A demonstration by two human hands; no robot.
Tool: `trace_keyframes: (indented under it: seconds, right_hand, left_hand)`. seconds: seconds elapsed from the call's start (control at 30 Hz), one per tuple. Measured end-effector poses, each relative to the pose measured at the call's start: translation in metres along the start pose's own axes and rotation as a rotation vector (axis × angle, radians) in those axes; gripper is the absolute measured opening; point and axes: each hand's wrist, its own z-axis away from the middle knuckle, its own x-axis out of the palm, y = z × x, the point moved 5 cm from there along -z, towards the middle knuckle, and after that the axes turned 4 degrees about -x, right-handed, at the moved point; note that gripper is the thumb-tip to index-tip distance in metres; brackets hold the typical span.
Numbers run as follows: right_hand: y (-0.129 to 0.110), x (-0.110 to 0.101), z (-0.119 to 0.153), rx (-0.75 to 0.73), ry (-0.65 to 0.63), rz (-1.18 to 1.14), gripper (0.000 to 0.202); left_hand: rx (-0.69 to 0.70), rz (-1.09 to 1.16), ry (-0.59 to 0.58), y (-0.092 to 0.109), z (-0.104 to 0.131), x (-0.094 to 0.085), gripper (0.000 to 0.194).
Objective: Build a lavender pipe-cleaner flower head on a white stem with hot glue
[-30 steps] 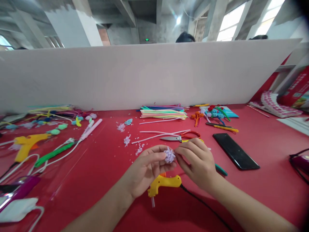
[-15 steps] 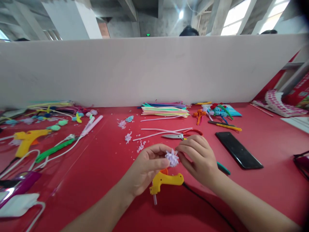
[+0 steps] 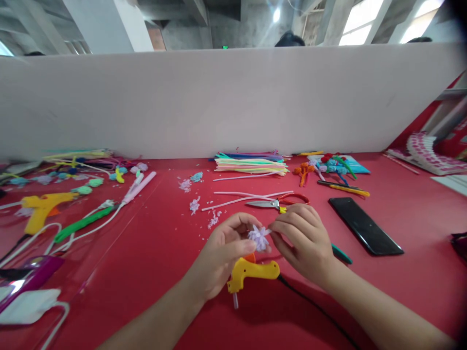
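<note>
A small lavender fuzzy flower [image 3: 259, 237] is pinched between the thumb and fingers of my left hand [image 3: 226, 248], near the middle of the view. My right hand [image 3: 303, 239] is closed just to the right, its thumb and index fingertips pinching one pale strand that sticks out of the flower. Below both hands, a yellow glue gun [image 3: 255, 271] lies on the red table [image 3: 146, 277], its orange part partly covered by my left hand. Red-handled scissors [image 3: 266, 204] lie beyond my right hand, which hides part of them.
Pipe cleaners [image 3: 251, 164] are bundled by the white partition [image 3: 219, 102]. Lavender scraps [image 3: 213, 220] lie left of centre. A black phone [image 3: 365, 226] is at right. Another glue gun [image 3: 44, 208] and white cables lie at left. A black cord runs below my right forearm.
The view has shifted slightly. My right fingertips are a little farther from the flower, and more of the pale strand shows between them.
</note>
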Motion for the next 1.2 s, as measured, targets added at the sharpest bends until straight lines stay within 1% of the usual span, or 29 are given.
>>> trace_keyframes:
  seconds: [0.2,0.37,0.5,0.67,0.77,0.83,0.9,0.97,1.03,1.1,1.17,1.2]
  right_hand:
    - [0.004,0.002,-0.001,0.006,-0.033,0.02,0.016]
    - [0.002,0.006,0.001,-0.012,-0.057,-0.003,0.016]
    - [-0.002,0.014,0.006,-0.01,-0.106,-0.023,0.017]
    - [-0.005,0.018,0.009,-0.025,-0.117,-0.045,0.014]
    - [-0.001,0.016,0.008,0.003,-0.108,-0.066,0.014]
    - [0.006,0.016,0.009,0.084,-0.116,-0.084,0.012]
    - [0.014,0.02,0.01,0.178,-0.173,-0.105,0.008]
    - [0.016,0.028,0.012,0.207,-0.279,-0.147,0.006]
    - [0.011,0.035,0.012,0.155,-0.387,-0.206,0.006]
    - [0.002,0.042,0.015,0.107,-0.521,-0.276,0.011]
    - [-0.007,0.049,0.019,0.103,-0.666,-0.328,0.021]
    - [-0.011,0.052,0.021,0.113,-0.731,-0.336,0.03]
  left_hand:
    - [-0.028,0.072,-0.038,-0.002,-0.003,-0.006,0.022]
    - [-0.02,0.149,-0.022,0.002,-0.005,-0.012,0.022]
    - [-0.004,0.155,-0.024,0.003,-0.004,-0.011,0.025]
    - [0.014,0.101,-0.026,0.003,-0.002,-0.008,0.026]
    - [0.071,0.09,0.013,0.013,-0.002,-0.013,0.023]
    - [0.148,0.071,0.036,0.025,-0.003,-0.02,0.019]
    - [0.229,0.076,0.073,0.037,-0.003,-0.031,0.019]
    - [0.248,0.107,0.123,0.044,-0.003,-0.043,0.02]
    - [0.22,0.141,0.149,0.049,-0.004,-0.052,0.021]
    - [0.192,0.17,0.154,0.053,-0.004,-0.056,0.022]
    - [0.158,0.197,0.169,0.058,-0.004,-0.059,0.022]
    - [0.142,0.209,0.181,0.06,-0.004,-0.061,0.022]
